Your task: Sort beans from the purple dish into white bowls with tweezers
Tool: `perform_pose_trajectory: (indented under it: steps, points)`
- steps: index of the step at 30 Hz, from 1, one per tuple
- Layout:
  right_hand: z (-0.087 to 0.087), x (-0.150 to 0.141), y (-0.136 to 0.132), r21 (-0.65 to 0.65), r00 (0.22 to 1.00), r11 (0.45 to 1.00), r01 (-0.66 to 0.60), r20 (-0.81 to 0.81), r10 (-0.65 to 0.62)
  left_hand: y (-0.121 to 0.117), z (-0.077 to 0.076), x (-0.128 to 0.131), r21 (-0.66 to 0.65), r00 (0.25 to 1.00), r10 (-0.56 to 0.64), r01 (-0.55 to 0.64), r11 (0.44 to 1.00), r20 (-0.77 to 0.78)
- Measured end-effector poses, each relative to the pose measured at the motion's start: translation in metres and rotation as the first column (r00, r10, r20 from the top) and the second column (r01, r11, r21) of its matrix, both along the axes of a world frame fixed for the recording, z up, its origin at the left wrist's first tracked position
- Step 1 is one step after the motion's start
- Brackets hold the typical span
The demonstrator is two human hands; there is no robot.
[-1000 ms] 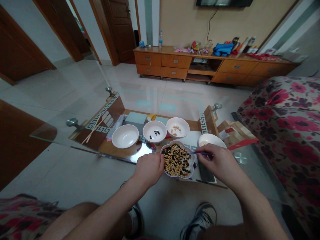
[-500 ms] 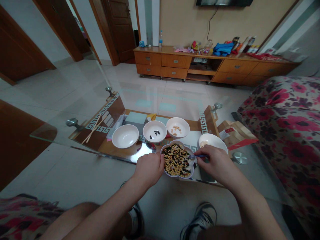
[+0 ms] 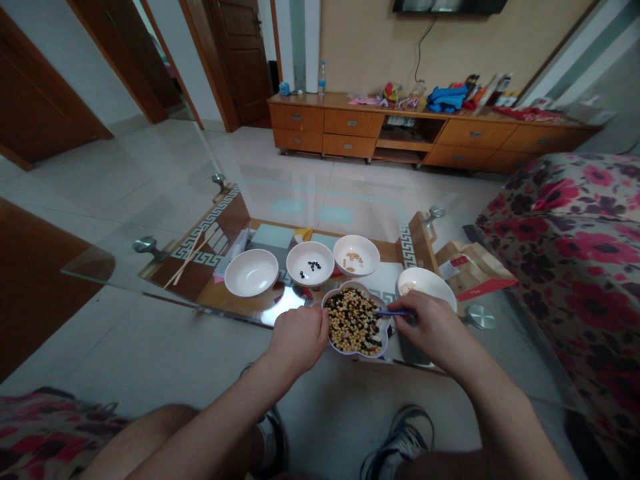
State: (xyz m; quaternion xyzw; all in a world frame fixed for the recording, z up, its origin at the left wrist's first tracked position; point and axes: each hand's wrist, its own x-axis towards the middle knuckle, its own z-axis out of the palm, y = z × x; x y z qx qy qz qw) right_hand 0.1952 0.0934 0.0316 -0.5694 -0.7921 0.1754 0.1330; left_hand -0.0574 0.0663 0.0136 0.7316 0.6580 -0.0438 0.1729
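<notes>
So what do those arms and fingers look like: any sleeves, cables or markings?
They are a person's. The left hand and right hand wear no gloves; I see no sleeves, watch, cables or markings. Any rings are too small to tell.

A wooden cabinet point(image 3: 297, 128) with drawers stands along the far wall point(image 3: 370, 53). On its top, a clear bottle point(image 3: 323, 80) with a blue cap stands upright near the left end; pink wrapping point(image 3: 365, 101) lies mid-way, and a crumpled blue cloth point(image 3: 447, 99) lies further right, before a red cloth point(image 3: 535, 114). A black screen point(image 3: 450, 6) hangs above, its cord point(image 3: 419, 57) dangling. A brown door point(image 3: 243, 60) is left of the cabinet. At right, a paper bag point(image 3: 475, 263) with a red base sits near a floral cover point(image 3: 575, 230).
</notes>
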Motion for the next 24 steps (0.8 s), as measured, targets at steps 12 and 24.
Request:
perform_pose_trajectory:
  steps: [12,24]
  points:
    - [0.0021,0.0014,0.0012,0.034,1.0,0.999,-0.005,-0.003,0.005,0.0006,-0.0001,0.0002,-0.003,1.0,-0.005,0.005,1.0,-0.012]
    - [0.0019,0.002,0.0009,0.059,0.999,0.998,0.015,0.047,-0.018,0.0,-0.0023,-0.0009,0.009,1.0,-0.009,0.009,1.0,0.001]
